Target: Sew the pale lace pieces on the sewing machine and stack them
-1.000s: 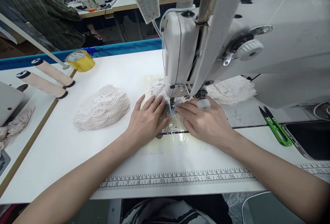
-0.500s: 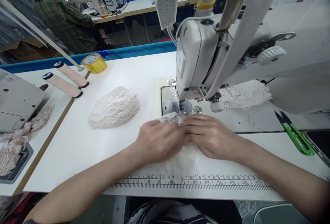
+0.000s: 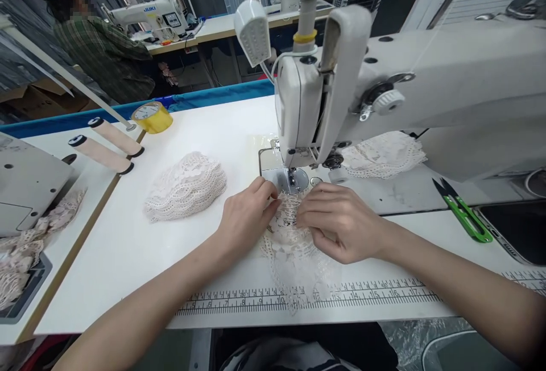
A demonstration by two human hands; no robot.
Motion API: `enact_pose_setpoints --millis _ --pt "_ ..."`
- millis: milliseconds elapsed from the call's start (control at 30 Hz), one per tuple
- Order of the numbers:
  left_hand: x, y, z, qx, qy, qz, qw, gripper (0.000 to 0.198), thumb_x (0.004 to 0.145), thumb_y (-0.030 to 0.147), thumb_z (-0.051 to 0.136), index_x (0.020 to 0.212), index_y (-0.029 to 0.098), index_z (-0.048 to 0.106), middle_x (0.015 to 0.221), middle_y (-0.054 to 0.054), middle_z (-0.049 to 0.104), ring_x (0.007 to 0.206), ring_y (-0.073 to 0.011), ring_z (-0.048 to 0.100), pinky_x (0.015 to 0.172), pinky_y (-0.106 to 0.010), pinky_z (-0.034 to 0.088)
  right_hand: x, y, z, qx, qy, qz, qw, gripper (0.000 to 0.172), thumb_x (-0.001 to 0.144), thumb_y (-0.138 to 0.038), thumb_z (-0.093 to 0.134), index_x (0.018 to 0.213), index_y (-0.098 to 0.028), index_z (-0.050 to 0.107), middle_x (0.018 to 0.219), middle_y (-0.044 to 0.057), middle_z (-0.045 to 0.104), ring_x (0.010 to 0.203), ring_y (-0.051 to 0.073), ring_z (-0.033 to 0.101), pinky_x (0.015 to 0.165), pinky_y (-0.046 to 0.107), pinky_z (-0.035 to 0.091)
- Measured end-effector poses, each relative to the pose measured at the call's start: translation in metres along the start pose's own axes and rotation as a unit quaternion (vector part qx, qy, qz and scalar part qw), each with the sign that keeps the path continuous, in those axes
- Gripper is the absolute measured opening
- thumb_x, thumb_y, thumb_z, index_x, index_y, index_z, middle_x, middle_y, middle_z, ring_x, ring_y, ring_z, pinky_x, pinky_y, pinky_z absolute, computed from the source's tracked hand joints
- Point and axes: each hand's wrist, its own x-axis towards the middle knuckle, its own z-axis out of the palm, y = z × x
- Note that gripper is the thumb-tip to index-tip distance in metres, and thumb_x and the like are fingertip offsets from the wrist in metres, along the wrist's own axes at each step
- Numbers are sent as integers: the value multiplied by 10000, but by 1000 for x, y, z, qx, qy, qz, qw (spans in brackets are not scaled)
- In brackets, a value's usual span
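Note:
A piece of white lace (image 3: 294, 246) lies in front of the sewing machine (image 3: 302, 109), its lower end trailing over the printed ruler. My left hand (image 3: 249, 211) pinches the lace's left edge between thumb and fingers, just short of the metal needle plate (image 3: 277, 176). On the other side, my right hand (image 3: 343, 220) has its fingers curled and closed on the right edge of the same lace. Its top end reaches the presser foot (image 3: 292, 177); whether it lies under the foot I cannot tell.
A lace pile (image 3: 187, 186) sits left, more lace (image 3: 384, 155) behind the needle. Green thread snips (image 3: 464, 211) and a phone (image 3: 518, 229) lie right. Thread cones (image 3: 102, 153) and yellow tape (image 3: 152, 118) stand back left. Another person (image 3: 102, 52) sits beyond.
My left hand has moved left, away from my right hand, and the lace between them now shows. The lace lies spread further toward the ruler. The whole view has shifted slightly.

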Motion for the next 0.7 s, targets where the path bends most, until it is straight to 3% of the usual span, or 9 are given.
enact_pose_setpoints --millis 167,300,467,700 --pt "-5 4 -3 -114 85 66 988 100 916 187 590 845 193 520 793 53 611 509 -44 478 475 -183 350 3 -5 3 86 68 180 978 208 919 -204 528 1112 -173 598 1004 55 691 563 92 573 568 263 482" --pt "-7 8 -5 -162 114 114 974 97 922 150 563 838 189 536 762 34 630 559 -53 550 486 -164 402 5 -7 2 160 39 273 948 209 900 -186 576 1108 -181 578 677 -46 616 473 79 525 476 211 434" --pt "-6 6 0 -125 121 156 972 52 909 131 562 913 179 542 818 5 624 668 -87 611 536 -185 468 2 -5 2 172 45 256 950 160 903 -177 575 1061 -201 577 635 -64 570 545 79 555 512 187 441" --pt "-3 1 4 -97 187 202 956 110 899 77 543 900 188 538 815 3 613 659 -85 587 546 -192 469 0 -8 3 165 49 195 966 149 922 -166 510 1066 -207 501 609 -87 483 476 63 445 448 183 363"
